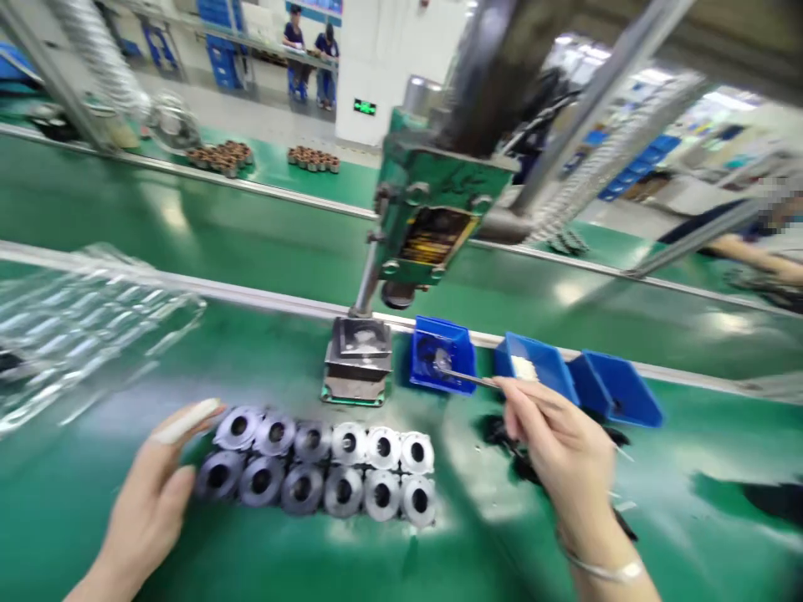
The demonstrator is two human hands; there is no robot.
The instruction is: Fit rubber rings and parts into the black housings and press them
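Note:
Two rows of round metal parts with dark centre holes [343, 492] lie on the green table. My left hand [154, 489] is at their left end, fingers apart, a white covering on one finger; nothing shows in its grasp. Pinched in my right hand [555, 439] is a thin metal tool [467, 379], whose far end reaches into a small blue bin [443, 386] with something dark and shiny inside. Left of that bin stands a metal block [357, 364] under a green press head [439, 201].
Two more blue bins [540, 368] [618, 389] stand to the right, one with white pieces. Black pieces [514, 447] lie beneath my right hand. At the left is a clear plastic tray [94, 318]. Copper-coloured parts [219, 156] sit beyond the belt; a person's arm [753, 255] is at right.

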